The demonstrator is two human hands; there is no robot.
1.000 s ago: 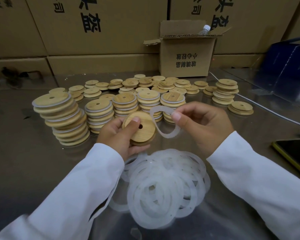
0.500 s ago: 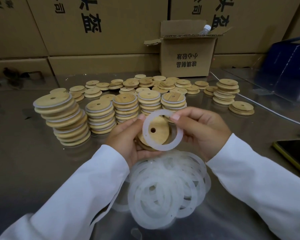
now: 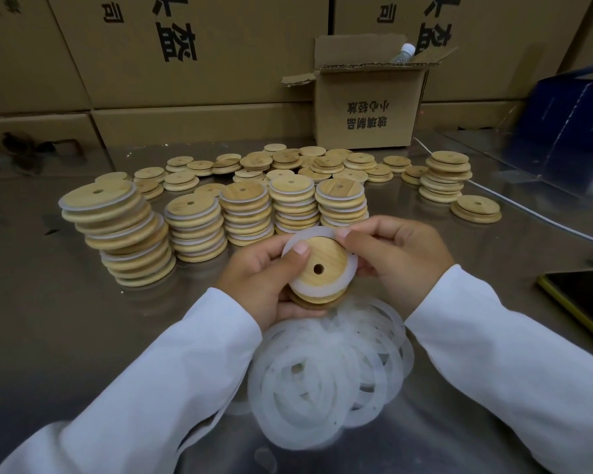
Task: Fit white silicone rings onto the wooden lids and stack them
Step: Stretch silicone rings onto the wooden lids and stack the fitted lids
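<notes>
Both hands are working above the steel table, just in front of the person. The left hand is gripping a wooden lid: fingers curled beneath it, thumb pressing down on its near-left edge. The right hand is pinching a white silicone ring against the lid's far-right rim, fingers bent. The ring is lying round the lid's raised centre step, with the wider flange showing below it.

The lid is a round, pale, grained disc with one small hole bored off-centre. The ring is flat, thin, translucent and flexible.

A pile of loose rings is lying on the table directly below the hands, overlapping one another. Five ringed stacks are standing in a row just beyond the hands; white edges are showing between their wooden layers, and the leftmost is leaning. Bare lids are lying scattered behind that row, with a further stack to the right. An open cardboard box is standing at the rear.
</notes>
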